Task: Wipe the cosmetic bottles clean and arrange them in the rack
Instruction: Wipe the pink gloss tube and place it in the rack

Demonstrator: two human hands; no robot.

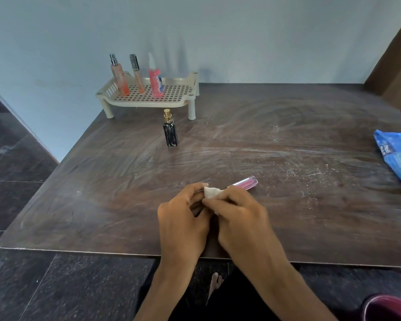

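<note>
**Wiping the pink tube**

My left hand (183, 218) grips one end of a slim clear tube of pink gloss (245, 183), held low over the dark wooden tabletop (287, 147). My right hand (239, 216) pinches a small white wipe (211, 192) around its middle. Farther back, a black gold-capped spray bottle (170, 133) stands before the beige perforated plastic rack (171, 93) (three pinkish bottles upright inside).

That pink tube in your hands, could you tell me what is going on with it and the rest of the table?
A person is wiping the pink tube with a white wipe: the left hand holds one end, the right hand pinches the wipe around it. Three bottles stand in the rack. A black bottle stands on the table in front of it.
</note>
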